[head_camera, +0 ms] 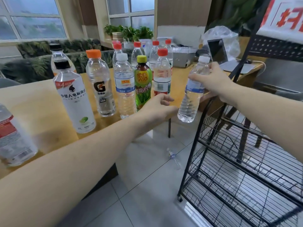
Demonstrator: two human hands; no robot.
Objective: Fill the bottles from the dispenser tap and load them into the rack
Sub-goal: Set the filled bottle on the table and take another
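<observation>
A clear white-capped bottle [191, 97] is held tilted in the air just beside the black wire rack [242, 161]. Other capped bottles [124, 89] are stood upright on the wooden table [37, 102].

Clear glossy plastic bottle [191, 97], matt wood-look table [41, 102], black metal wire rack [229, 161], glossy floor tiles [139, 194].
</observation>
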